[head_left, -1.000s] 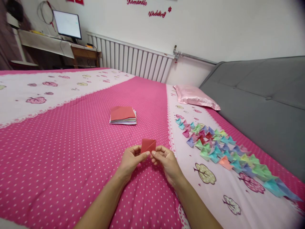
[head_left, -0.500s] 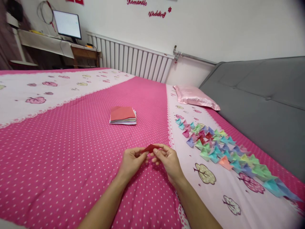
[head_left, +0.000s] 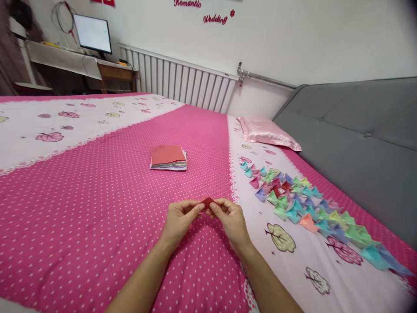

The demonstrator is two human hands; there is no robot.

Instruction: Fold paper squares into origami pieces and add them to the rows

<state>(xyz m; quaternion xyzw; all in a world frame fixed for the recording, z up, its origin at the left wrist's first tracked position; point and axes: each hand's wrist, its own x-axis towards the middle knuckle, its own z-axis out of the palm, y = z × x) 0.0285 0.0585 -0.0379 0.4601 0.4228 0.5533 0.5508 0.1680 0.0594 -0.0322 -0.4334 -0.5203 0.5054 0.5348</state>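
Note:
A small folded piece of red paper (head_left: 207, 201) is held up between my two hands, its peak showing above the thumbs. My left hand (head_left: 180, 219) pinches its left side between thumb and fingers. On the right side, my right hand (head_left: 232, 218) grips it the same way, thumb on the near face. The fingers hide most of the paper's lower part. Beyond the hands lies a stack of square coloured paper (head_left: 168, 156) with a red sheet on top. To the right, several rows of folded paper boats (head_left: 295, 211) in many colours stand on the bedspread.
The pink dotted bedspread (head_left: 107, 208) spreads under everything. A pink satin pillow (head_left: 269, 132) lies by the grey headboard (head_left: 355, 126). Behind the bed are a white radiator (head_left: 182, 78) and a desk with a monitor (head_left: 93, 34).
Both thumbs have shifted on the red paper, the left one higher and toward the middle. The right fingers have curled in beneath it. The stack and the boats stay put.

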